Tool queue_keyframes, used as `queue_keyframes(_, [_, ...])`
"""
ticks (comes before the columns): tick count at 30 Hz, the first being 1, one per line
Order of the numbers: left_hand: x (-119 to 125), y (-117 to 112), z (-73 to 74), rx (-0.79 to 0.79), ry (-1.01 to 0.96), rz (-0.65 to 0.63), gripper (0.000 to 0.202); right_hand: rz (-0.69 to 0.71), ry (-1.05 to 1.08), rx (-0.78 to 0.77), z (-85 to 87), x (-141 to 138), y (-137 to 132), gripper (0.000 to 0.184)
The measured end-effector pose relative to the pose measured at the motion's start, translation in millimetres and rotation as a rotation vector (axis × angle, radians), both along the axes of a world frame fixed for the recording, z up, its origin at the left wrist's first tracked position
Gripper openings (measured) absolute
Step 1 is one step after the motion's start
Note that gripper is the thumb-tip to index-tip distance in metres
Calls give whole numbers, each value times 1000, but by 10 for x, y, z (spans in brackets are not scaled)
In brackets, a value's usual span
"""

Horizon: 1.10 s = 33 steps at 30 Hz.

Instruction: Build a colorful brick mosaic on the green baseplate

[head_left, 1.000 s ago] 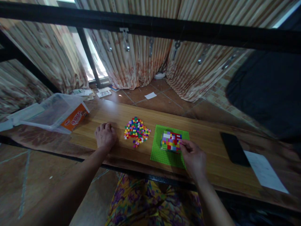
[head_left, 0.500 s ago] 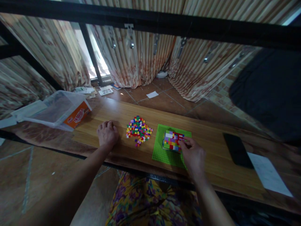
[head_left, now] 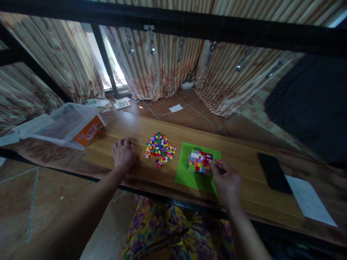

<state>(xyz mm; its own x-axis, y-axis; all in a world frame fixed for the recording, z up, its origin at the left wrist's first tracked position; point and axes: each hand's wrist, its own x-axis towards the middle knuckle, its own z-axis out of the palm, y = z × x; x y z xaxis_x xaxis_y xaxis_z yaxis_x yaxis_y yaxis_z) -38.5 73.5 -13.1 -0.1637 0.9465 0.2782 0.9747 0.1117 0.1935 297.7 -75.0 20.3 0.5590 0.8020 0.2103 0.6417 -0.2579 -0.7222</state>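
My left hand (head_left: 124,153) rests palm down on the wooden table, its fingers slightly bent and nothing visible in them. Just right of it lies a loose pile of small coloured toy bricks (head_left: 160,148). A green baseplate (head_left: 182,173) carries a low block of multicoloured bricks (head_left: 199,161), with a white patch at its upper left. At the right edge of this block is my right hand (head_left: 227,178), thumb and fingers pinched together. Whatever may be between those fingertips is too small to make out. The hand covers the baseplate's lower right part.
A clear plastic box (head_left: 62,124) with an orange label stands at the table's left end. On the right lie a black phone-like slab (head_left: 273,172) and a white paper sheet (head_left: 310,200). A dark metal bar (head_left: 173,20) crosses above, before striped curtains (head_left: 162,72).
My right hand has shifted slightly right, from over the brick block to its right edge, uncovering more of its red bricks. My left hand has stayed in place.
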Motion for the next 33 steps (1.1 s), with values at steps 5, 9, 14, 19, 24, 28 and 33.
queue_keyframes(5, [11,-7,10,3,4,5,39,129,-112,-4,11,-12,-21,35])
queue_keyframes(9, [21,-6,28,-18,-6,20,39,182,-204,24,-11,-25,-17,34])
queue_keyframes(14, [16,-9,29,-13,-24,7,40,210,-202,44,-16,-11,-11,32])
queue_keyframes(19, [12,-14,26,-18,-23,5,41,204,-176,95,-59,24,25,29])
queue_keyframes(24, [15,-15,37,-22,-27,9,40,216,-95,153,-140,47,46,25])
queue_keyframes(28, [17,-13,38,-25,-34,6,40,211,-39,155,-127,30,23,27])
queue_keyframes(33, [14,-10,23,-16,-10,16,40,53,65,133,-94,12,-5,36])
